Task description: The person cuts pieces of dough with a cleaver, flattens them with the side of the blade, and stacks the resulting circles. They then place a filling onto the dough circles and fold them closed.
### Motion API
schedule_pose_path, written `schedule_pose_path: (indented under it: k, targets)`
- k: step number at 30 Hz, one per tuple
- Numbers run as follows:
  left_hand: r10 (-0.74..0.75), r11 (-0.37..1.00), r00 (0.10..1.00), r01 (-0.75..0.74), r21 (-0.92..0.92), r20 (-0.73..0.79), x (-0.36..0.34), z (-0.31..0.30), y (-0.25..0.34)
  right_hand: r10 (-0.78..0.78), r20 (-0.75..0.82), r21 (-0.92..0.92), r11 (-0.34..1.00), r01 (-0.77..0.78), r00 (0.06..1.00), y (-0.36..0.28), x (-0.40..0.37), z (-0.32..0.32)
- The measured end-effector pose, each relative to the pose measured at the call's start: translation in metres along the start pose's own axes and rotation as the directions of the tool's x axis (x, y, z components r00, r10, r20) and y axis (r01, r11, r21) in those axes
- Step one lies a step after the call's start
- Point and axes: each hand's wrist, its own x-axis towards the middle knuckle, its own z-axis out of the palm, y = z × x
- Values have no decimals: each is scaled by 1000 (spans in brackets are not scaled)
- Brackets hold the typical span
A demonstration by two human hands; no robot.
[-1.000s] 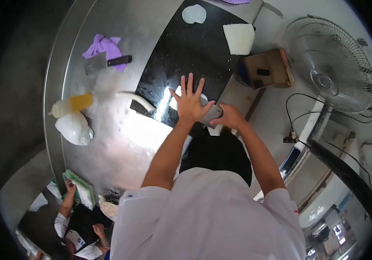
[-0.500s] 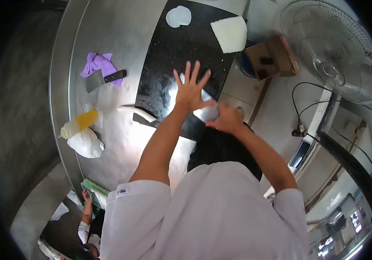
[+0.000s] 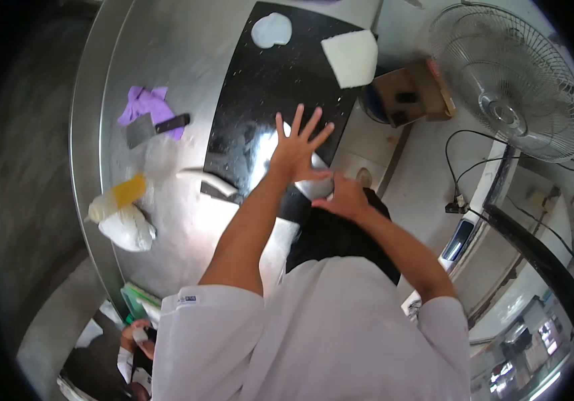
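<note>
My left hand point(image 3: 293, 155) lies palm down over the black board point(image 3: 253, 87), its fingers spread, on or just above a thin, shiny greyish sheet point(image 3: 313, 184). Beside it, at the board's near right edge, my right hand point(image 3: 347, 199) grips the sheet's edge, with thumb and fingers on either side. Much of the sheet is hidden under my left hand. A round white flat piece point(image 3: 272, 31) and a larger pale square piece point(image 3: 352, 59) rest on the board's far end. A white strip point(image 3: 208, 180) crosses the board's left edge.
On the metal table point(image 3: 166, 60) at left are a purple cloth point(image 3: 150, 105), a scraper point(image 3: 141, 131), a yellow-filled bottle point(image 3: 118, 198) and a white bundle point(image 3: 128, 228). A cardboard box point(image 3: 410, 93) and a fan point(image 3: 504, 110) stand at right. A co-worker's hands point(image 3: 138, 334) show lower left.
The view has shifted slightly. My right hand sits a little lower, with the thumb further left, still at the sheet's edge. The co-worker's hands have come together around a pale object.
</note>
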Motion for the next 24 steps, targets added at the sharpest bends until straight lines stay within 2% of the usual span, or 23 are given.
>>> schedule_pose_path:
  k: [1,2,3,4,6,8,9,10,12,13,14,15,17,18,20,21,22,24]
  targets:
    - [26,1000,999,-26,16,22,10,-6,-1,12,-20,-13,1000,-13,1000,-1,15,-12]
    - [39,999,998,-40,15,56,15,-9,3,114,21,-54,992,-113,993,-4,20,-21]
    - [50,999,999,-50,13,-8,17,-11,5,232,84,-80,971,-225,969,-15,7,-22]
    - [65,998,994,-62,28,-90,31,-11,0,252,91,-74,967,-246,964,-14,7,-27]
    - [72,997,989,-67,43,-128,45,-11,-8,137,48,-142,981,-129,989,-3,33,-40]
    - [10,998,970,4,56,-242,58,-13,-25,93,50,-135,987,-85,994,-4,71,-56]
    - [-14,996,982,30,82,-188,59,-21,-27,56,71,-128,991,-46,996,-6,72,-55]
    - [-9,996,980,27,88,-199,55,-21,-26,50,61,-132,990,-41,997,-6,64,-53]
    - [122,992,980,-119,29,-155,24,-4,-20,154,137,-35,988,-150,979,-17,23,-28]
    - [153,987,977,-157,-18,-147,10,20,-12,71,40,29,997,-72,997,-14,-6,-9]
    - [149,989,989,-149,6,-10,3,14,10,-5,-67,84,996,10,998,-7,-23,0]
    - [194,981,980,-194,-2,-32,9,15,16,-13,-65,79,997,18,998,-3,-20,-6]
    - [203,978,978,-204,-29,-37,10,15,26,199,0,-22,980,-199,980,1,-29,-13]
    - [168,986,984,-168,-7,-53,19,6,28,248,79,-81,967,-242,966,3,-18,-29]
    - [141,990,985,-137,41,-104,42,-4,13,28,29,-166,986,-23,999,30,7,-42]
    - [53,999,983,-50,20,-177,43,-4,5,18,27,-175,984,-13,999,31,27,-50]
    - [-38,999,969,37,-9,-246,44,-4,-1,-45,76,-200,978,60,996,28,51,-61]
    - [-125,990,976,135,46,-180,43,-17,-9,-117,131,-214,966,144,984,18,51,-60]
